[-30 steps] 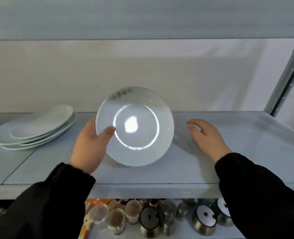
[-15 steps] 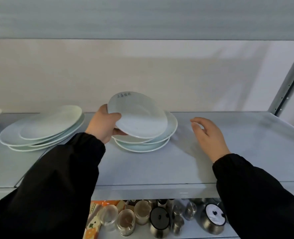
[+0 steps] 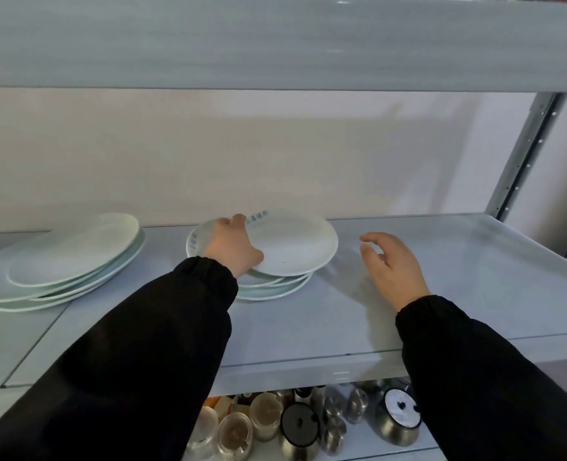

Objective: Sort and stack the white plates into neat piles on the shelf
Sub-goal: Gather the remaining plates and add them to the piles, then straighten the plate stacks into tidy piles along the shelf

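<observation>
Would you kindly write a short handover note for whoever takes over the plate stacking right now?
Left hand: holds the top plate by its left rim. The plate lies on the middle pile, offset to the right.
Right hand: open, holding nothing, over the shelf to the right of that pile.
Left pile: larger plates, staggered rather than squared.
Done: the plates sit in two piles.
To do: centre the top plate, let go, then straighten the left pile.

Left hand (image 3: 233,246) around top plate (image 3: 295,247)
</observation>
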The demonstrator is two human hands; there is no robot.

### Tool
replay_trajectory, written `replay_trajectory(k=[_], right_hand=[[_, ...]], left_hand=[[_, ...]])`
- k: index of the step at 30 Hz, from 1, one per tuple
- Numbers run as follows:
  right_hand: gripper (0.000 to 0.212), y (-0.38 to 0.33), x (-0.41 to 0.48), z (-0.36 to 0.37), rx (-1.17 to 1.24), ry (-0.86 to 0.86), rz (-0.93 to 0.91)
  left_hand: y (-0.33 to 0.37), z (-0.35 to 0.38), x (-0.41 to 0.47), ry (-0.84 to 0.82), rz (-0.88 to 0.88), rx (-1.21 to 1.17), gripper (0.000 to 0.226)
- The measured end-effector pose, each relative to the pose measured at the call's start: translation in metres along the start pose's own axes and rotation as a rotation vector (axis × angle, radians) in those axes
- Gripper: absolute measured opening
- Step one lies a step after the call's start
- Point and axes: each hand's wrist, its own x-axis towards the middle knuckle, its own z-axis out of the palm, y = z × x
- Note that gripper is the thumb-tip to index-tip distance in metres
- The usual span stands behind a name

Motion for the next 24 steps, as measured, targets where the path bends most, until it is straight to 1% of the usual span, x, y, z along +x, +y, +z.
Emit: replay_trajectory(k=[3,5,8,10,13,17,21,24], right_hand=[[0.03,-0.002,-0.001,0.0,0.008,0.006,0.001],[0.03,-0.002,-0.001,0.0,0.004,0.006,0.005],[0.03,-0.002,0.0,0.0,-0.001,-0.003,0.0],[0.029,-0.003,0.0,0.0,0.0,-0.006,0.008],[0.029,-0.005,0.0,0.001,0.0,-0.003,0.016],[0.03,-0.009,-0.001,0.002,-0.002,0.01,0.017],[0.039,-0.025,-0.005,0.016,0.084,0.059,0.011],[0.047,-0.044,-0.009,0.037,0.092,0.05,-0.057]], left_hand=[[-0.002,0.004,0.001,0.008,0.089,0.105,0.072],[-0.005,0.004,0.002,-0.002,0.09,0.106,0.074],[-0.01,0.003,0.001,-0.001,0.098,0.066,0.071],[-0.012,0.001,-0.001,0.052,0.115,0.048,0.065],[-0.017,-0.006,-0.004,0.123,0.138,-0.044,0.056],[-0.032,-0.022,-0.009,0.143,0.185,-0.182,0.052],[-0.055,-0.041,-0.013,0.207,0.176,-0.225,0.049],[-0.072,-0.057,-0.019,0.211,0.144,-0.283,0.048]])
